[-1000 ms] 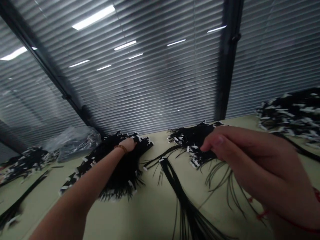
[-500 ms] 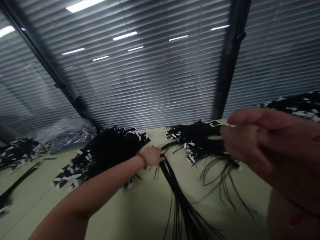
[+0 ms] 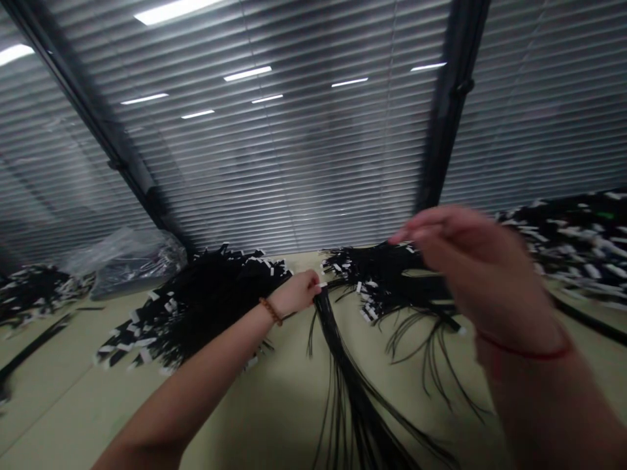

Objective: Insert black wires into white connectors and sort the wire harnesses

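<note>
Bag (image 3: 100,256) (contents (image 3: 142,266) blurred) lies apart from strands (image 3: 340,349) in left hand (image 3: 297,292).

The left hand (image 3: 296,292), which one second ago was at the left pile (image 3: 210,307), has moved to the right and now pinches the bundle (image 3: 360,398) at its far end, shifted slightly farther. Since half a second, the right hand (image 3: 475,274) has moved left, uncovering more of the right pile (image 3: 582,241).

brown wrist beads (image 3: 270,311) and red cord (image 3: 526,355) are worn.
</note>
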Demonstrator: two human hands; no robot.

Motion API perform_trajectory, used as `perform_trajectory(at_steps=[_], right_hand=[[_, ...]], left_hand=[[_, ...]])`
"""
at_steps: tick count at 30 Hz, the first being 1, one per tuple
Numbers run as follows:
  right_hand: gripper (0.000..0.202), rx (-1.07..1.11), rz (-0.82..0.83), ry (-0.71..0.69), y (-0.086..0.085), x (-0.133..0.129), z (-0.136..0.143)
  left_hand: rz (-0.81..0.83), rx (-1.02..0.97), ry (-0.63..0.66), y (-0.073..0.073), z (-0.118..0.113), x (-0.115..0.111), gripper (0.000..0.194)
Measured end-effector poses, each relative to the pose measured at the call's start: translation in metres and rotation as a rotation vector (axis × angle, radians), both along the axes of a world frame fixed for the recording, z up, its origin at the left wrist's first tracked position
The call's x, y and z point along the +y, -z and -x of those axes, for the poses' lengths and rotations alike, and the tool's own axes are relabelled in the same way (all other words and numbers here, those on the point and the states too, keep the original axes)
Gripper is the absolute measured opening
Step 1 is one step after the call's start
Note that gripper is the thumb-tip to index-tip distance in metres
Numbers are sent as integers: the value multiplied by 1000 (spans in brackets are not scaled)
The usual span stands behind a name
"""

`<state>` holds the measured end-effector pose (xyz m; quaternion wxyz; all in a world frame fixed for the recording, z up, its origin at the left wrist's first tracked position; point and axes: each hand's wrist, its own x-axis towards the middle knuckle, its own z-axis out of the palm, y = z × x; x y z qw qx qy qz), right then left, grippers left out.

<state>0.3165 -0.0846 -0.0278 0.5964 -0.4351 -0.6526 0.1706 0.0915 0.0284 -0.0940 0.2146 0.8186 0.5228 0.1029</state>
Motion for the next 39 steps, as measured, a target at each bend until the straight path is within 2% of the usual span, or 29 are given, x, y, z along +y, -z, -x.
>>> perform_trajectory(at_steps=[2, 4, 6, 8, 11, 14, 17, 21, 26, 32, 35, 38, 39], right_hand=[[25, -142, 189, -110, 14, 21, 20], [24, -218, 282, -266, 24, 32, 40], [18, -229, 278, -407, 28, 30, 53], [22, -256, 266, -455, 24, 18, 57], [30, -354, 273, -389, 12, -1, 56], [29, -399, 231, -339, 5, -12, 56], [29, -360, 201, -338, 2, -19, 59], [33, -266, 251, -359, 1, -30, 61], [35, -253, 227, -338, 0, -37, 61], [30, -274, 148, -289, 0, -36, 63], [30, -282, 129, -284, 1, -33, 63], [29, -301, 128, -291, 3, -31, 63], [29, -302, 127, -295, 3, -31, 62]], left_hand=[[-69, -167, 53, -24, 3, -19, 6], [-138, -316, 95, -48, 8, -42, 4], [-164, -486, 139, -66, 15, -65, 1], [-112, -671, 193, -75, 20, -84, 5], [-9, -828, 211, -75, 24, -100, 7], [33, -924, 186, -72, 24, -105, 5], [83, -1025, 243, -72, 23, -106, 17], [167, -1102, 301, -76, 24, -108, 22], [218, -1113, 277, -78, 25, -113, 21], [67, -928, 195, -75, 28, -105, 13], [-20, -946, 125, -69, 28, -95, 19], [-83, -995, 187, -66, 26, -96, 13], [-140, -973, 222, -67, 25, -98, 16]])
